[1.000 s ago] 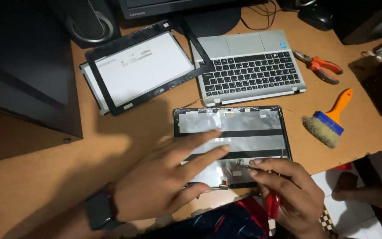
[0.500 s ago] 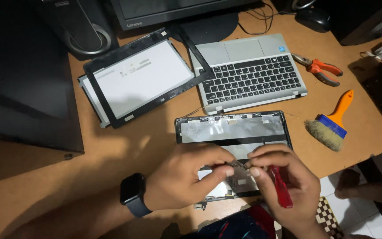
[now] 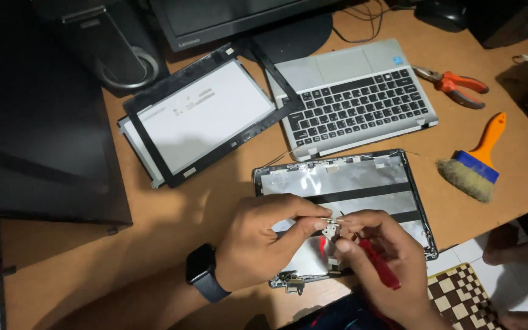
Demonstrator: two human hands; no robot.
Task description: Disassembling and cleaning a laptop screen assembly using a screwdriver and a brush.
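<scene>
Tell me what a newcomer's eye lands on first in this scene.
At the near edge of the wooden desk, the left hand and right hand pinch a small metal hinge part over a foil-lined laptop lid shell. Behind lie a loose screen panel and a silver keyboard base; an orange-handled brush lies right.

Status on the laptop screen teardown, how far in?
Done: screen panel and black bezel lie off, beside the keyboard base. In hand: left hand and right hand, which holds a red-handled tool, pinch a small metal bracket over the lid shell. Left: lower hinge looks attached.
</scene>
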